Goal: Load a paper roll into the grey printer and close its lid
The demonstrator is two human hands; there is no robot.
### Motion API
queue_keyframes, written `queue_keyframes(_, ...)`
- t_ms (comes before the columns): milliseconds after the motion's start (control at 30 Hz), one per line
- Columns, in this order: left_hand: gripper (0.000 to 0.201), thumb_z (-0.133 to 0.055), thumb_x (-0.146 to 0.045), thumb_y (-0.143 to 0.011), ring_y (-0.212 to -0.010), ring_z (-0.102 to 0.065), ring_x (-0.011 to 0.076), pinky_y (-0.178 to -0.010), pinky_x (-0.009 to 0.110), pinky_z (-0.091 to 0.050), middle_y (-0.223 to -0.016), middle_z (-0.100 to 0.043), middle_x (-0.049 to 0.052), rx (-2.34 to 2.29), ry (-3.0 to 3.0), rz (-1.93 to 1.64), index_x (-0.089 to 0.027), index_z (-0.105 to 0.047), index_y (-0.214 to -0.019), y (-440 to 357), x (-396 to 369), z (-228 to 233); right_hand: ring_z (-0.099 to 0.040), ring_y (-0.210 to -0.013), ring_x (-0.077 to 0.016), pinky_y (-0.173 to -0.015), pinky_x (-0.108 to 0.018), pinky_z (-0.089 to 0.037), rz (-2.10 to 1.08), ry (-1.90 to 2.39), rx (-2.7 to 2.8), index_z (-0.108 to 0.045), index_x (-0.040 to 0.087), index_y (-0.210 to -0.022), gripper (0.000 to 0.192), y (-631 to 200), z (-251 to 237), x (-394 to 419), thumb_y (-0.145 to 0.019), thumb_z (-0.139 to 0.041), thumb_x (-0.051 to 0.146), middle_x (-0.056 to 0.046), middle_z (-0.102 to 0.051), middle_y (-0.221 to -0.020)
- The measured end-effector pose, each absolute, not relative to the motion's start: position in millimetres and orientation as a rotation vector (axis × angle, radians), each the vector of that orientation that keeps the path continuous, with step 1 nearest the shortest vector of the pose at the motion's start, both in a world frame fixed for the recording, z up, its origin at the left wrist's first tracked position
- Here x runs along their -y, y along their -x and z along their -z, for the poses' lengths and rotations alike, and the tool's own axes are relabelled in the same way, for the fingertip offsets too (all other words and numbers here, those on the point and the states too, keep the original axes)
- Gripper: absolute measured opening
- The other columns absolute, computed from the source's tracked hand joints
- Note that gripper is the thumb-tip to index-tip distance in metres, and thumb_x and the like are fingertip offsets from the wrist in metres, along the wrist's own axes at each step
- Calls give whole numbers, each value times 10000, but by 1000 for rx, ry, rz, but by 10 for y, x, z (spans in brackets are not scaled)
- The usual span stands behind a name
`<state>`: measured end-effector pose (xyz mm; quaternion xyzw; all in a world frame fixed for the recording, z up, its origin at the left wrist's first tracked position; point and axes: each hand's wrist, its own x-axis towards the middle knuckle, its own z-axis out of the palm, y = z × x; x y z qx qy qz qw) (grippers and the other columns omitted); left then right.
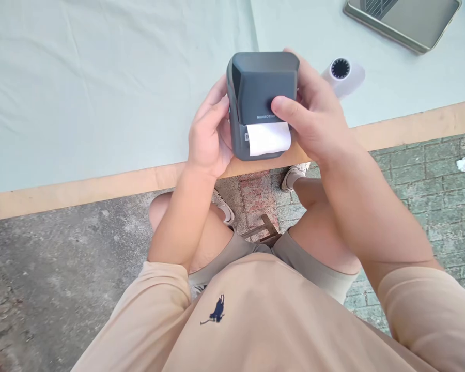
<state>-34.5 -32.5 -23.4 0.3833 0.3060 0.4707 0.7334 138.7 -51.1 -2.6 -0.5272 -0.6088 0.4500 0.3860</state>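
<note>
A dark grey label printer [265,85] is held up between both hands above the table's near edge. White label paper [269,139] sticks out of its front slot, below the printed brand name. My left hand [212,132] grips the printer's left side, its thumb along the edge. My right hand [313,103] wraps round the right side, with the thumb pressed on the printer's lid. The fingers of both hands are partly hidden behind the printer.
A white paper roll with a dark core [340,68] lies on the pale cloth-covered table [120,82], right of the printer. A shallow grey-green tray-like object [414,23] rests at the far right. Below the wooden table edge [81,188] are my legs and a paved floor with a crumpled white scrap [463,164].
</note>
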Motion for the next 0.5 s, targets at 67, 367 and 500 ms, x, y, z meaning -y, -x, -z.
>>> queue_keyframes(67,207,-494,-321,-860,-1252,-489,264,-1100,370,-370,-1015,-688,-14,-669,-807,-1046,-299,-620,-1023,349,291,273,-598,-1017,-223,-856,-380,-536,-1266,1268,1469,-479,347,-1274,644,-1423,9,506,-703,-693,553,7,-540,-1273)
queue_keyframes(367,236,-546,-331,-847,-1299,-470,246,-1100,379,-409,-1053,-692,-27,-751,-835,-1055,-308,-616,-1070,297,289,336,-556,-961,-180,-699,-308,-514,-679,1436,1603,-524,257,-1097,402,-1491,-166,542,-729,-684,229,-46,-550,-1095)
queue_keyframes(500,257,-530,-381,-865,-1247,-532,240,-1056,387,-451,-1007,-682,-9,-814,-851,-1087,-284,-613,-1089,280,291,363,-527,-991,-192,-713,-316,-507,-661,1409,1938,-510,242,-1142,562,-1515,-253,546,-640,-762,227,-86,-462,-1161)
